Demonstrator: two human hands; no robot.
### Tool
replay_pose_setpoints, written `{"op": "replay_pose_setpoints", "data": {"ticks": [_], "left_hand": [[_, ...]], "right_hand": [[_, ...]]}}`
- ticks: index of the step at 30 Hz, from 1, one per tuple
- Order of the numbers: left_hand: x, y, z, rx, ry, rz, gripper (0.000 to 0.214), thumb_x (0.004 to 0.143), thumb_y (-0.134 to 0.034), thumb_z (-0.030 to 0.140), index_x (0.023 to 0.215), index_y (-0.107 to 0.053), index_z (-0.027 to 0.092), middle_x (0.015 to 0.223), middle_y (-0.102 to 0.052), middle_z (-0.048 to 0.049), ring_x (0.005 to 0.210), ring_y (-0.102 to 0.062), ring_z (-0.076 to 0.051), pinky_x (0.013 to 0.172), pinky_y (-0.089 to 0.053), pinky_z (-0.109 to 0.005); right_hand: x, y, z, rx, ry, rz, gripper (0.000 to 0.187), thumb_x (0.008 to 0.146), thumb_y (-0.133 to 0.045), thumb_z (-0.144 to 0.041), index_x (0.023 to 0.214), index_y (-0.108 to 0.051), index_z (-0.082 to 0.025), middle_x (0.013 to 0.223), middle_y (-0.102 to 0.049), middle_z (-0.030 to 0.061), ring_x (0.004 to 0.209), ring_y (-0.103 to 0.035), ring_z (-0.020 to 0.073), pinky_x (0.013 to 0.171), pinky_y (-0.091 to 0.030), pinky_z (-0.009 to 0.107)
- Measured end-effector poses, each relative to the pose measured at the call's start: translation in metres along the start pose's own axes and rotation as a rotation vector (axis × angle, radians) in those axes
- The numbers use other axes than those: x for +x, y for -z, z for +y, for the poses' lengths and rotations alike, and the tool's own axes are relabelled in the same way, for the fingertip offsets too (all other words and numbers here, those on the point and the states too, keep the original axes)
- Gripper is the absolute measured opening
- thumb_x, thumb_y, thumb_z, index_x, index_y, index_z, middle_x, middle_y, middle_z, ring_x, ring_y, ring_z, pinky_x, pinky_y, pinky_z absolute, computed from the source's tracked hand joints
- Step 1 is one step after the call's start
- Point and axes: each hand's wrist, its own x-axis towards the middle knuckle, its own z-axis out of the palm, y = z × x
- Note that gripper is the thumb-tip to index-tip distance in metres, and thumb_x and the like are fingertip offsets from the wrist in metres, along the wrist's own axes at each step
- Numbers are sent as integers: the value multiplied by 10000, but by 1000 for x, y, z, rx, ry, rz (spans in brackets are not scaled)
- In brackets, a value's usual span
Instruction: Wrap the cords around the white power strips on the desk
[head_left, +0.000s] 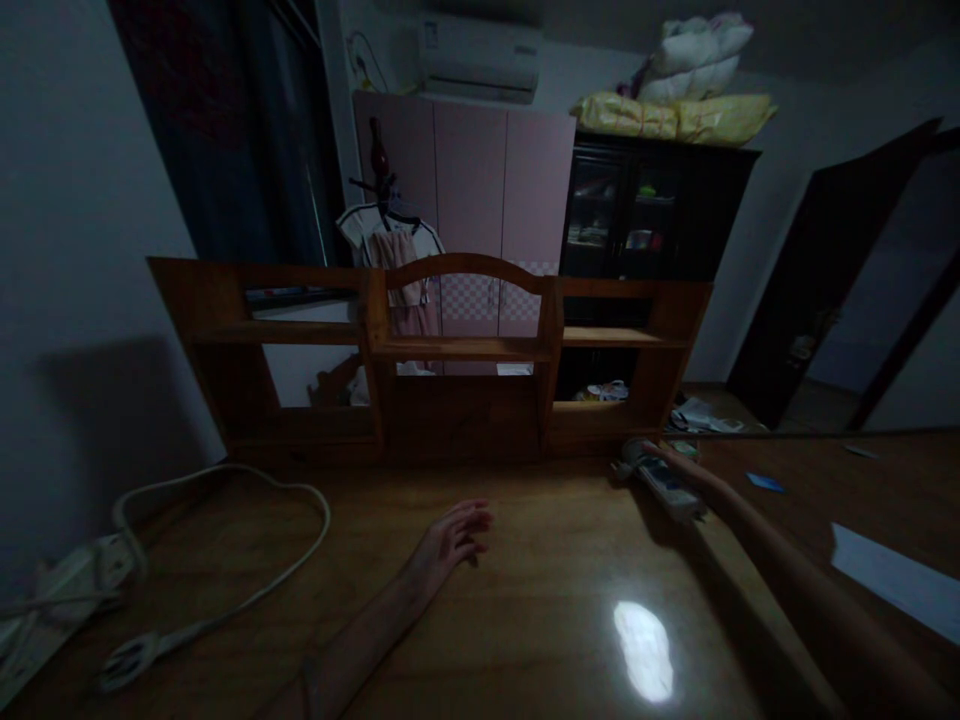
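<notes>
My left hand (452, 538) hovers over the middle of the wooden desktop (525, 600), its fingers loosely apart with nothing in them. Off to the right, my right hand (679, 464) reaches to a pale plastic packet (667, 492) with darker printing, near the foot of the wooden shelf unit (465, 348). Its fingers lie over the packet's far end and seem to grip it. Dim light and blur hide the fingertips and the packet's exact kind.
A white power strip (67, 590) with a looped cable and plug (127, 660) lies at left. White paper (896, 580) and a blue card (765, 482) are at right. The shelf unit borders the desk's back edge. Bright light (645, 650) reflects off the desktop.
</notes>
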Motion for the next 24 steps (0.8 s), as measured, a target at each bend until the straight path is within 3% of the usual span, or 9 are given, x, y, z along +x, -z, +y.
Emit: {"op": "replay_pose_setpoints", "data": {"ticks": [4, 8, 15, 24], "left_hand": [[0, 0, 0, -1, -6, -14, 319, 796, -591, 275, 1086, -627, 148, 1041, -625, -123, 943, -585, -209, 706, -503, -296], [0, 0, 0, 13, -1, -9, 315, 791, -592, 278, 1078, -627, 154, 1026, -628, -120, 931, -589, -212, 696, -500, -292], [-1, 0, 0, 9, -12, -12, 333, 773, -607, 288, 1077, -628, 155, 1027, -640, -112, 923, -603, -210, 704, -498, -293], [-1, -1, 1, 3, -11, -4, 334, 767, -619, 287, 1073, -632, 152, 1015, -645, -109, 928, -607, -208, 716, -499, -294]], "right_hand": [[1, 5, 1, -100, 18, -89, 456, 780, -558, -526, 1001, -693, -151, 1115, -680, 155, 1087, -600, 325, 954, -449, 396], [0, 10, 5, -203, 55, -76, 503, 781, -548, -538, 1125, -645, -183, 1232, -627, 118, 1199, -522, 333, 1050, -355, 446], [-6, 2, 12, -309, 145, -44, 540, 869, -434, -519, 1290, -520, -192, 1337, -550, 103, 1259, -472, 283, 1080, -307, 405], [-12, 2, 9, -315, 144, -46, 531, 900, -436, -483, 1307, -491, -146, 1360, -522, 134, 1277, -456, 263, 1082, -298, 333]]}}
